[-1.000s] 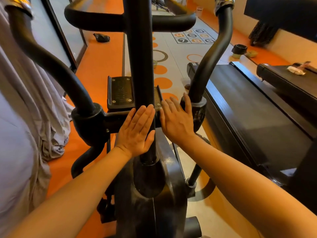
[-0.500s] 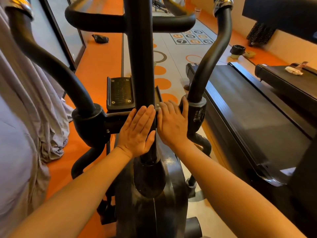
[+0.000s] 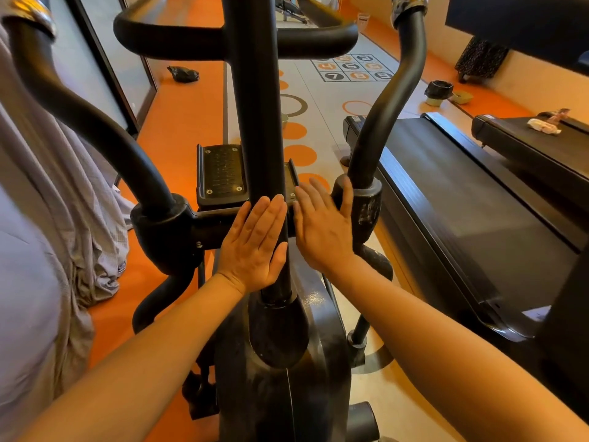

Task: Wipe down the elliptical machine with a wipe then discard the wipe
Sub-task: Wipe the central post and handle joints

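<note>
- Left hand [image 3: 255,244] flat, fingers straight, on the elliptical machine [image 3: 280,362] central post — likely bracing.
- Right hand [image 3: 322,228] flat, fingers straight beside the post; no wipe visible under either.
- Beyond, crumpled white wad [image 3: 543,126] on a treadmill [image 3: 478,202] — possibly a wipe.

Warm, fairly bright indoor light w/ an orange cast off the floor [image 3: 178,122]; glossy highlight on the black housing [image 3: 314,298] of the elliptical machine [image 3: 255,122], and bright glare on the chrome handle caps top left & top right. Wide-angle lens bends the handlebars & the treadmill [image 3: 462,218] edges outward near the frame borders. Centre is reasonably sharp, the far floor & corners go soft, and the grey cloth [image 3: 47,186] at left is slightly blurred; shadows are soft, no hard edges.
</note>
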`<state>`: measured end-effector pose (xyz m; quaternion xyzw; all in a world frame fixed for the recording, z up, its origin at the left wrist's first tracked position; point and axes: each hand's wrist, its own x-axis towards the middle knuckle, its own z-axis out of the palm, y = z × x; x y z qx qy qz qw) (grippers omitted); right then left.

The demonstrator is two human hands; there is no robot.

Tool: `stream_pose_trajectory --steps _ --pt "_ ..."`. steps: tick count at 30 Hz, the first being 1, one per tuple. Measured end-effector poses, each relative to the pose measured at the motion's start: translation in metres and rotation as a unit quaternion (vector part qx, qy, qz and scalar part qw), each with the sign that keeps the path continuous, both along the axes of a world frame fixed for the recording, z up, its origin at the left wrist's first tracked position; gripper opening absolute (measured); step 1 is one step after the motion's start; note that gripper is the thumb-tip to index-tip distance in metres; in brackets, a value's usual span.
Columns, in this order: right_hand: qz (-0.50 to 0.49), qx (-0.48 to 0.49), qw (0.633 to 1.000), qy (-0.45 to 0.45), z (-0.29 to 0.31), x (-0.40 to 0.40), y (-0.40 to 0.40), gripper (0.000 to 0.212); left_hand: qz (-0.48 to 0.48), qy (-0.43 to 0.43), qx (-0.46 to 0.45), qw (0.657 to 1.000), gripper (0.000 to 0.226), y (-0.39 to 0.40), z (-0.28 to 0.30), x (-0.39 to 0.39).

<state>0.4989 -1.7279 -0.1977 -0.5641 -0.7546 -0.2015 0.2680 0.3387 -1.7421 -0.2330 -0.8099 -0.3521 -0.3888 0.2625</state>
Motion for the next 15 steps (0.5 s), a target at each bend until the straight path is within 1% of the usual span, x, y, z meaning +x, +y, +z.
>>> stream_pose_trajectory --steps 3,5,7,9,10,11,13,15 --pt "0.077 -0.023 0.997 0.01 0.001 -0.002 0.004 0.041 0.002 0.001 -0.003 1.0 0.074 0.0 0.0 0.0" --pt "0.099 -0.028 0.994 -0.025 0.006 0.006 0.006 0.04 0.003 0.004 -0.005 1.0 0.069 0.0 0.0 -0.001" --pt "0.082 -0.027 0.992 -0.092 0.015 0.016 0.005 0.046 -0.002 0.003 -0.004 1.0 0.065 0.0 0.0 -0.001" --pt "0.031 -0.026 0.985 -0.168 0.027 0.024 0.006 0.052 -0.002 0.002 0.0 1.0 0.067 0.0 0.001 0.0" --pt "0.008 -0.026 0.981 -0.191 0.032 0.027 0.006 0.054 -0.001 0.001 -0.001 1.0 0.071 0.0 0.001 0.0" --pt "-0.005 -0.024 0.98 -0.198 0.035 0.029 0.005 0.054 0.0 0.0 -0.001 1.0 0.074 0.0 0.001 0.001" --pt "-0.014 -0.019 0.983 -0.18 0.034 0.029 0.005 0.052 0.003 -0.001 0.002 1.0 0.076 -0.001 0.0 0.0" --pt "-0.011 -0.025 0.989 -0.147 0.027 0.022 0.004 0.052 0.005 0.001 -0.002 1.0 0.07 -0.001 0.0 0.0"
